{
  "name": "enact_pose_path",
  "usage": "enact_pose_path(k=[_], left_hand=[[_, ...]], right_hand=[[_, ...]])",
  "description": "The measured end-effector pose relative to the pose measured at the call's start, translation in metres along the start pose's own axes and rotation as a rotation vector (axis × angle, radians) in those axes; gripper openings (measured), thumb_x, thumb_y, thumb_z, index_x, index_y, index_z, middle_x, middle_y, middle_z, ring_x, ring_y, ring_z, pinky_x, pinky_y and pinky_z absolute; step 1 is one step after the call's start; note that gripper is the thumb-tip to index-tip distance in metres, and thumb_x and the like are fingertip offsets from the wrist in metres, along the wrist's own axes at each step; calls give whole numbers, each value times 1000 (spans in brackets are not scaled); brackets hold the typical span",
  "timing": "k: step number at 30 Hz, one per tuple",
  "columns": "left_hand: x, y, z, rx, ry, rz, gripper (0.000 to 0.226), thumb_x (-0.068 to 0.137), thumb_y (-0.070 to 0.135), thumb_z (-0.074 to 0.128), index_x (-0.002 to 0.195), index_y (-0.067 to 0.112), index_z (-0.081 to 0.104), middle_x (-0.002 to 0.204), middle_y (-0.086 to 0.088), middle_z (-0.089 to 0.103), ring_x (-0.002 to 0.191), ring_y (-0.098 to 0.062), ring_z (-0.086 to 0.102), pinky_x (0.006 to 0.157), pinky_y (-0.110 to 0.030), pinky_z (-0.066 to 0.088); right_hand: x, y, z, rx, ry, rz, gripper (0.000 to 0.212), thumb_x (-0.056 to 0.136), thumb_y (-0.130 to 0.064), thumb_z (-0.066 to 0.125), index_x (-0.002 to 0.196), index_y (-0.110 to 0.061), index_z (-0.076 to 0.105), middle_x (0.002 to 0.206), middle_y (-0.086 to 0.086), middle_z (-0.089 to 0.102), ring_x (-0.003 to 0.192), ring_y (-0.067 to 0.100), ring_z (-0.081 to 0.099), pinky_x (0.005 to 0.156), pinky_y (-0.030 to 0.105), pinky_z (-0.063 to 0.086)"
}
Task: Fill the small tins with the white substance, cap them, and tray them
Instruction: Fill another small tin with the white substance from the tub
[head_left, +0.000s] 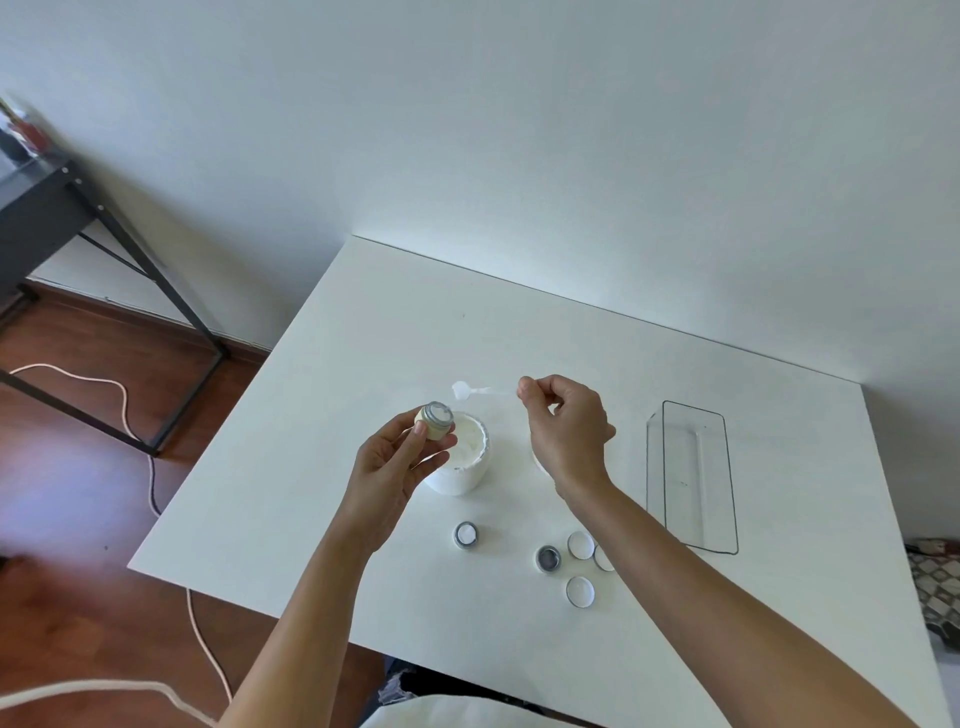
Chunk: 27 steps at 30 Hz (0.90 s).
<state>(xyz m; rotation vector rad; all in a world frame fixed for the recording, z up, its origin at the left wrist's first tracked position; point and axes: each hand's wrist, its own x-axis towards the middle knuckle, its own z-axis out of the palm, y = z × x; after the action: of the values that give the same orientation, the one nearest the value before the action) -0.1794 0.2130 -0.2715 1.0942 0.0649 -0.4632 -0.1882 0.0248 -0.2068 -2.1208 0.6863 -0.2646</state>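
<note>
Here the left hand (397, 457) grips a small tin (435, 420) between thumb and fingertips, its open mouth tipped up and toward two o'clock; the tin sits just above the near-left rim of the large white tub (460, 457), which holds the white substance. The right hand (563, 426) pinches the tail of a clear little spatula (475, 391) between thumb and forefinger, the remaining fingers curled; the spatula's long axis runs almost level from three o'clock to nine o'clock, and a white dab sits on its blade at the nine o'clock end.

The relation that matters: the loaded blade lies at about one o'clock from the tin's mouth, near but apart, slightly higher and farther back on the table (519, 322); I judge that the blade must travel down toward seven o'clock to reach the mouth, while the tin needs only to hold its tilt. The right hand carries the tool, so it is the mover; the left is the holder.

Nearer the person, a filled tin (465, 534) stands uncapped at six o'clock from the tub; an empty tin (548, 558) stands beside three lids (580, 545) at about five o'clock; the clear tray (691, 473) lies at three o'clock, well apart, with nothing visible in it; capping and traying appear not yet begun.
</note>
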Motion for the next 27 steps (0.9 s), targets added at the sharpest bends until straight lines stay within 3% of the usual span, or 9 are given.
enact_pose_path(k=[3, 6, 10, 14, 16, 19, 22, 24, 27], left_hand=[[-1, 0, -6, -46, 12, -7, 37, 93, 25, 56, 125, 8, 65, 115, -10, 73, 102, -19, 72, 85, -26, 56], [-1, 0, -10, -69, 25, -4, 33, 92, 23, 58, 123, 14, 65, 110, -4, 75, 101, -18, 72, 83, -25, 57], [-1, 2, -13, -105, 57, 1, 31, 91, 22, 59, 122, 18, 60, 105, -7, 75, 96, -19, 73, 82, -25, 58], [-3, 1, -11, -75, 58, -8, 34, 89, 23, 61, 122, 15, 62, 106, -4, 75, 95, -18, 73, 82, -24, 57], [-3, 1, -10, -37, 52, -7, 38, 85, 19, 68, 123, 15, 63, 107, -2, 74, 95, -17, 73, 82, -24, 57], [-2, 1, -11, 76, 66, -1, 45, 75, 10, 85, 116, 19, 67, 107, 3, 74, 94, -16, 71, 88, -27, 56], [-3, 2, -13, 161, 97, 6, 39, 68, 26, 84, 105, 24, 72, 105, 5, 74, 90, -15, 70, 88, -30, 54], [-4, 0, -14, 214, 108, 12, 34, 73, 22, 84, 105, 22, 72, 106, 3, 74, 91, -15, 71, 87, -31, 54], [-1, -4, -12, 275, 123, 3, 32, 82, 7, 81, 110, 17, 70, 108, 1, 75, 92, -13, 72, 88, -35, 53]], right_hand=[[4, 7, 4, -37, 21, 7, 26, 93, -35, 56, 76, -18, 66, 70, -10, 61, 72, 12, 54, 76, 33, 21], [6, 17, 12, -308, 4, -163, 23, 93, -37, 56, 80, -21, 67, 80, -8, 65, 87, 19, 52, 75, 33, 18], [6, 25, 31, -735, -129, -450, 24, 94, -41, 51, 87, -26, 69, 89, -7, 64, 92, 21, 47, 76, 34, 15], [5, 32, 43, -832, -297, -542, 24, 97, -34, 49, 90, -23, 69, 92, -4, 62, 97, 23, 47, 74, 33, 11], [4, 35, 41, -795, -293, -482, 24, 96, -34, 50, 88, -22, 69, 91, -3, 62, 94, 24, 49, 72, 34, 12], [9, 36, 31, -659, -161, -273, 26, 95, -36, 51, 83, -20, 67, 88, -1, 64, 90, 25, 52, 73, 35, 16], [16, 35, 20, -449, -141, -12, 30, 94, -33, 52, 70, -17, 60, 74, -1, 63, 82, 27, 56, 75, 35, 21], [18, 34, 13, -319, -167, 143, 33, 92, -31, 54, 63, -16, 54, 63, -2, 56, 74, 26, 55, 77, 36, 24], [19, 32, 1, -142, -211, 284, 31, 92, -31, 57, 69, -12, 64, 71, -4, 63, 78, 24, 56, 84, 37, 28]])
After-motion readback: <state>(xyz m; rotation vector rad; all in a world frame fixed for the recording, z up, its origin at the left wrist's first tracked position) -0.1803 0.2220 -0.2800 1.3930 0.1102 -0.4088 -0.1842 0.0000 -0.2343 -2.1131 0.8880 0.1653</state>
